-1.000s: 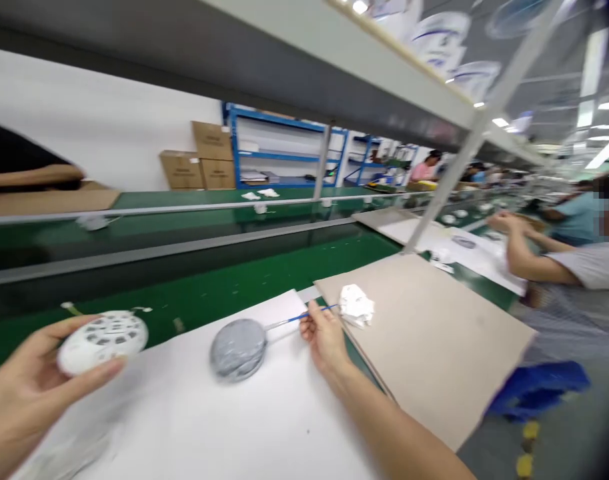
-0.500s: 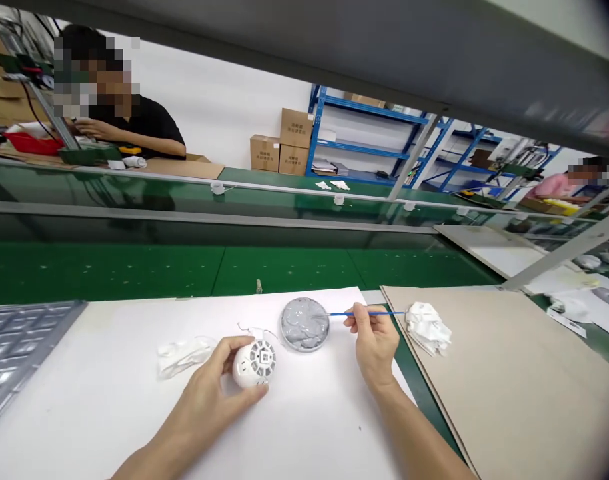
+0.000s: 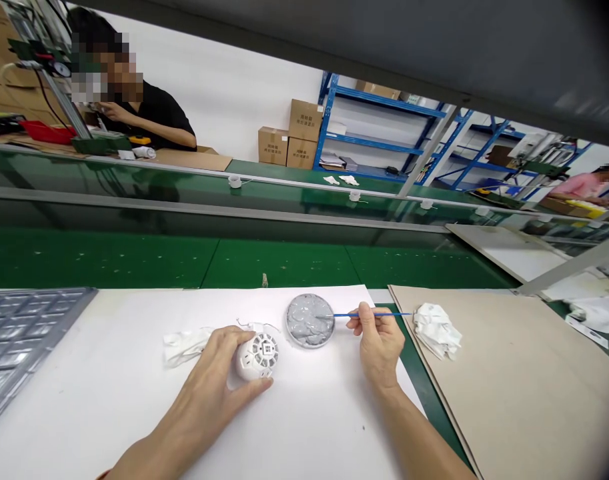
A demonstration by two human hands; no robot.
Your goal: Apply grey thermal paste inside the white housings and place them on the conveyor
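Note:
My left hand [image 3: 211, 380] is closed around a white round housing [image 3: 258, 356] with a slotted face and thin wires, resting on the white sheet [image 3: 134, 400]. My right hand [image 3: 381, 343] pinches a thin blue brush [image 3: 371, 314] whose tip lies in a round dish of grey paste [image 3: 310, 320]. The dish sits on the white sheet just right of the housing.
A crumpled white cloth [image 3: 189, 343] lies left of the housing, another crumpled white wipe [image 3: 437, 330] on the brown board [image 3: 524, 387]. A grey plastic tray [image 3: 19, 340] is at the left. The green conveyor belt [image 3: 184, 260] runs behind. A person in black [image 3: 149, 113] works across it.
The view swung left and down, bringing both hands to the centre. My left hand brought the white housing down onto the sheet beside the dish; the brush tip stays in the grey paste.

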